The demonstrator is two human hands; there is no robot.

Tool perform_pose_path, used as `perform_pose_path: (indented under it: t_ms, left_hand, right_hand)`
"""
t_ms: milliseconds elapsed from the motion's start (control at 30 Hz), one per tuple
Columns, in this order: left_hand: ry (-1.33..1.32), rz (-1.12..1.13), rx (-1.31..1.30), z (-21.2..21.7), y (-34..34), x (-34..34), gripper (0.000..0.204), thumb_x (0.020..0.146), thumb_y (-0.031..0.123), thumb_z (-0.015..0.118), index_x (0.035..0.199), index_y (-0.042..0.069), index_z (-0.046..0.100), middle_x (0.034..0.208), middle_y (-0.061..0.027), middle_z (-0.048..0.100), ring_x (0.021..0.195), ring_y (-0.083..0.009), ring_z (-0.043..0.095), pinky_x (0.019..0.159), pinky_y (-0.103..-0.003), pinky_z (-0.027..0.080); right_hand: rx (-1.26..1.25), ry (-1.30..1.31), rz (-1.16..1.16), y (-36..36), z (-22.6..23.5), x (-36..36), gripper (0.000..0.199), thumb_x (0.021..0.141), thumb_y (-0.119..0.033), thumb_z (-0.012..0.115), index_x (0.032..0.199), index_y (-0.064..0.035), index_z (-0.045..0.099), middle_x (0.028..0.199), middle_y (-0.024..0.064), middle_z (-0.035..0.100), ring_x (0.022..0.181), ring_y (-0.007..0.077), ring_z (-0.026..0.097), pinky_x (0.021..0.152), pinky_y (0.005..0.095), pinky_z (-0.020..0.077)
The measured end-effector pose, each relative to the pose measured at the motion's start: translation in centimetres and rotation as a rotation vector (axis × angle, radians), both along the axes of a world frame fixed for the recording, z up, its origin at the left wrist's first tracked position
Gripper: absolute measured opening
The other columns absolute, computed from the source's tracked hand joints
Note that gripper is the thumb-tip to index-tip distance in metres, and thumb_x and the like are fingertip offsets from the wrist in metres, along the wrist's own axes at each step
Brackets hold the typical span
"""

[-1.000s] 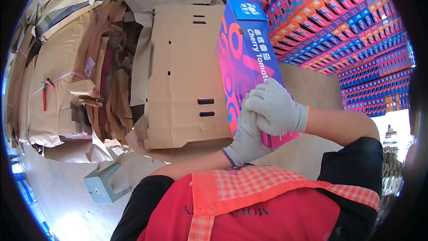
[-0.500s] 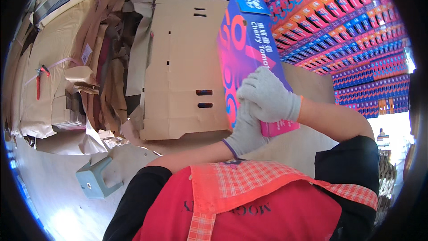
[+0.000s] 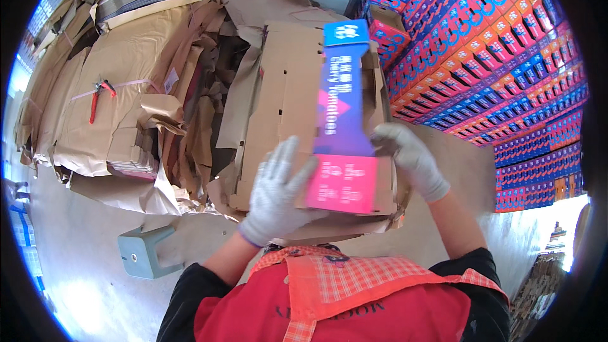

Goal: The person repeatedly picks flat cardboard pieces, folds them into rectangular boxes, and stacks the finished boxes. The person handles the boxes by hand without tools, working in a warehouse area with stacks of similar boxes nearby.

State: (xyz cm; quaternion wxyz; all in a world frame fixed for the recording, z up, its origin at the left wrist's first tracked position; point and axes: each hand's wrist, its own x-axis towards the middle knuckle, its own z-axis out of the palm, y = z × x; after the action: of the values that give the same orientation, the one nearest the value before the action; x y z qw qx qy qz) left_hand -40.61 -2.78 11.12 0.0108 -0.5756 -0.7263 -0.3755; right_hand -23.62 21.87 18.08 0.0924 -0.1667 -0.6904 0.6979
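hands (image 3: 277, 193), gloved: matt cloth | prtd box (image 3: 343, 120): smooth cardbd | wrap (image 3: 159, 113): crinkled ppr | stool (image 3: 140, 257): smooth plstc

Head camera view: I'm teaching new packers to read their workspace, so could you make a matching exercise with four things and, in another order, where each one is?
Things
1. Stool
2. Red-handled hand tool
3. Printed carton
4. Stacked boxes

Places
A. Between the left hand and the right hand
B. Piled in rows at the upper right
C. On the floor, at the lower left
D. Lying on the paper-wrapped bundle at the left

Right pairs
1-C, 2-D, 3-A, 4-B
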Motion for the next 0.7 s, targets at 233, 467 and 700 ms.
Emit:
perform_pose_path:
  t_ms: [233,467,700]
  left_hand:
    - [-1.030,0.326,-0.599,-9.6,-8.2,-6.4,0.071,0.077,0.020,0.076,0.140,0.001,0.047,0.138,-0.0179,0.053,0.123,-0.0264,0.055,0.105,-0.036,0.044]
    - [-1.707,0.421,0.220,-13.8,-7.2,-5.0,0.051,0.101,0.043,0.048,0.127,0.000,0.054,0.119,-0.0064,0.062,0.111,-0.0174,0.058,0.103,-0.035,0.043]
    - [-1.081,0.364,-0.007,-14.8,-4.6,2.0,0.069,0.101,0.058,0.038,0.133,-0.002,0.052,0.131,-0.0049,0.056,0.123,-0.0165,0.051,0.109,-0.033,0.037]
  right_hand:
    - [0.975,-0.381,0.489,-7.8,-9.4,-3.1,0.085,0.077,-0.036,0.077,0.143,0.0004,0.040,0.146,0.0262,0.042,0.135,0.0378,0.042,0.114,0.0432,0.0326]
    - [0.622,-0.045,-0.148,-0.5,-16.1,2.8,0.077,0.088,-0.038,0.068,0.147,-0.0011,0.035,0.138,0.0200,0.052,0.131,0.0325,0.048,0.110,0.0393,0.0368]
    - [-0.207,-0.098,-0.233,1.5,-22.5,9.7,0.076,0.097,-0.037,0.058,0.153,0.0005,0.023,0.147,0.0132,0.045,0.131,0.0237,0.046,0.108,0.0322,0.0373]
